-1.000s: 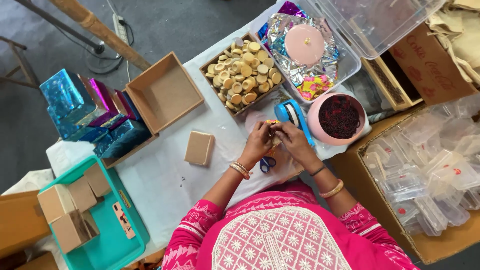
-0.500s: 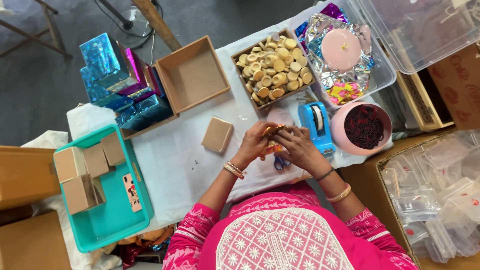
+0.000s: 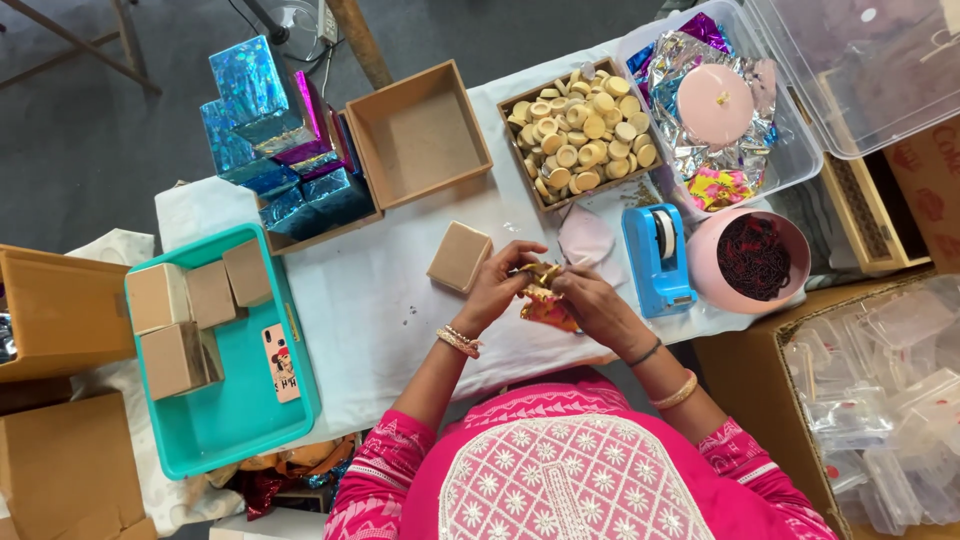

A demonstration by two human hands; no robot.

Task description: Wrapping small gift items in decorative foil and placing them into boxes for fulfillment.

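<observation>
Nothing has shifted: both hands, left hand (image 3: 497, 287) and right hand (image 3: 592, 305), grip the gold pouch (image 3: 543, 296) mid-table.

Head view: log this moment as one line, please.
left hand holding small gold wrapped piece | right hand holding same piece | small brown box beside left hand | blue tape dispenser beside right hand
</observation>
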